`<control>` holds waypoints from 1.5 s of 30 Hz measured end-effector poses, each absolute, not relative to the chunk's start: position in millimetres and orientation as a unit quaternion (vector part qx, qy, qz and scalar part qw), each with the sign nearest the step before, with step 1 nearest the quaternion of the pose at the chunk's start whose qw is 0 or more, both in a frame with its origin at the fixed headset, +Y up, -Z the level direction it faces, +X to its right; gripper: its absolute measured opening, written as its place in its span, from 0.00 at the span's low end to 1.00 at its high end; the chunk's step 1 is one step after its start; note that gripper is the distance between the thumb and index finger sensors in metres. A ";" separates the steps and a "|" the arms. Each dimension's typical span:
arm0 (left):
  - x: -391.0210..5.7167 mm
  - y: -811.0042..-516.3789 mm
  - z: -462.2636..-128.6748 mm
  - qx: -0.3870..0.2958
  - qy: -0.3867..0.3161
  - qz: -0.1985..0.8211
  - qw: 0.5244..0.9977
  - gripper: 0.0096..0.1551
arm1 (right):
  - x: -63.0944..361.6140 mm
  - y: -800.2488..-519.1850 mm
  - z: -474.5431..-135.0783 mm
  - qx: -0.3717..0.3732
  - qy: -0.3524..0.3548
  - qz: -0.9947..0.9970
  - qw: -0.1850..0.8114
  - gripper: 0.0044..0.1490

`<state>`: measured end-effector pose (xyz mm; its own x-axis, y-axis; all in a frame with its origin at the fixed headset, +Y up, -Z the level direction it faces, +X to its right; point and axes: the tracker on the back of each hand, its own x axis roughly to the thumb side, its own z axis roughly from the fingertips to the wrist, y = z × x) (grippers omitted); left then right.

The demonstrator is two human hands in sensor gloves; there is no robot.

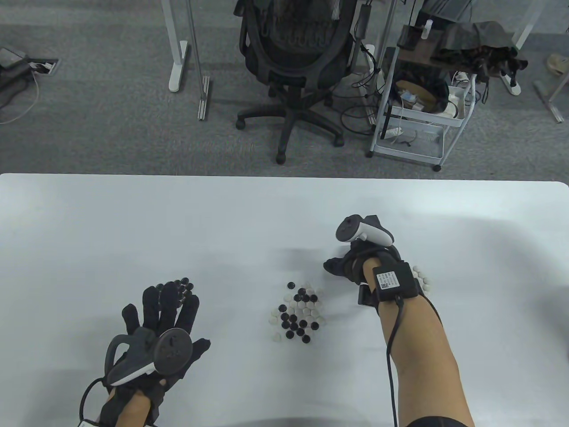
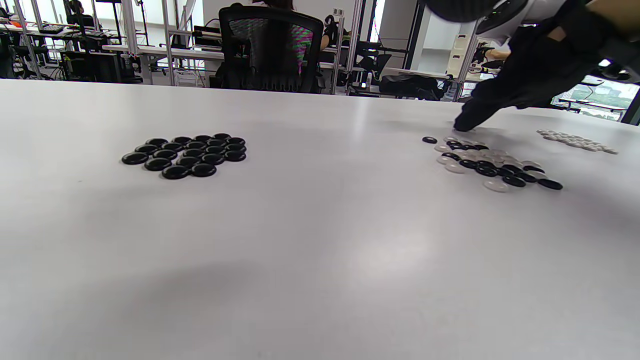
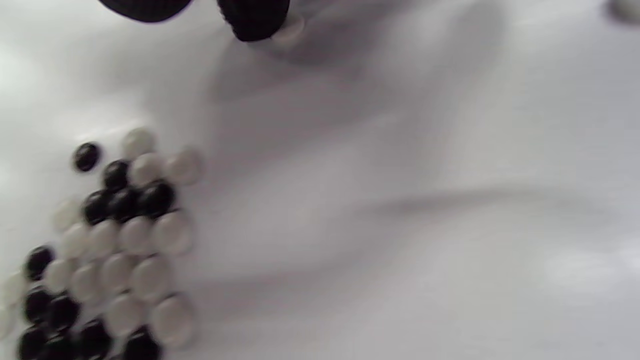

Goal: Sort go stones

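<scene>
White tabletop (image 1: 89, 231) fills my view, with grey carpet, an office chair (image 1: 295, 58) and a white cart (image 1: 415, 102) behind its far edge.

My right hand (image 1: 355, 264) sits past the mixed pile, knuckles up, fingers angled down toward the table. On the right wrist view a fingertip (image 3: 255, 20) is pressed against a white stone (image 3: 287, 27) lying on the surface; the picture is blurred, so I cannot tell whether the fingers pinch it or only touch it. Just beside that wrist, on its right, lies the group of white stones (image 1: 422, 279), partly hidden by the wrist box in the table view and plain in the left wrist view as a low row (image 2: 575, 141).

My left hand (image 1: 162, 324) is spread open and holds nothing, fingers straight and pointing away from me. At its fingertips lies the group of black stones (image 1: 186, 284), which the left wrist view shows as a tight flat cluster (image 2: 187, 155).

Between the two hands sits the mixed pile (image 1: 298, 316) of black and white stones, well apart from the black group.
</scene>
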<state>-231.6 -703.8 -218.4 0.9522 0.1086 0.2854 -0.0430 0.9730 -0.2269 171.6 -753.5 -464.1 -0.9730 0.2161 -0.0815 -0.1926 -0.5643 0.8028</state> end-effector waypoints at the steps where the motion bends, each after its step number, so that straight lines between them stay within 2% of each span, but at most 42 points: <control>1: -231.6 -703.9 -218.4 -0.110 -0.149 0.039 0.982 0.48 | 179.6 -753.1 -464.2 0.004 0.454 0.883 0.119 0.40; 3: -231.6 -703.6 -218.3 -0.111 -0.150 0.039 0.982 0.47 | 205.9 -751.9 -463.0 -0.028 0.454 0.881 0.129 0.41; 8: -232.3 -704.8 -219.8 -0.113 -0.150 0.039 0.981 0.47 | 240.2 -751.4 -458.2 -0.059 0.449 0.881 0.137 0.41; 24: -230.5 -707.2 -221.2 -0.120 -0.150 0.035 0.981 0.48 | 267.6 -746.3 -450.0 -0.091 0.437 0.885 0.134 0.44; 29: -230.5 -707.4 -221.6 -0.120 -0.150 0.035 0.981 0.47 | 231.1 -731.0 -447.6 -0.007 0.445 0.883 0.150 0.42; 35: -229.8 -707.4 -221.3 -0.123 -0.150 0.034 0.980 0.47 | 155.1 -725.0 -432.5 0.129 0.456 0.873 0.114 0.40; 40: -230.3 -707.1 -221.0 -0.119 -0.149 0.035 0.981 0.47 | 113.0 -738.1 -427.6 0.169 0.461 0.865 0.099 0.40; 45: -231.8 -705.2 -220.2 -0.113 -0.148 0.039 0.982 0.47 | 96.0 -753.4 -429.0 0.179 0.463 0.862 0.105 0.40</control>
<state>-231.8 -705.2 -220.2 0.9532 0.1100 0.2818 -0.0430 0.9714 -0.2337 96.0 -753.4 -429.0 -0.9141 0.3461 0.2112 -0.0150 -0.5492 0.8355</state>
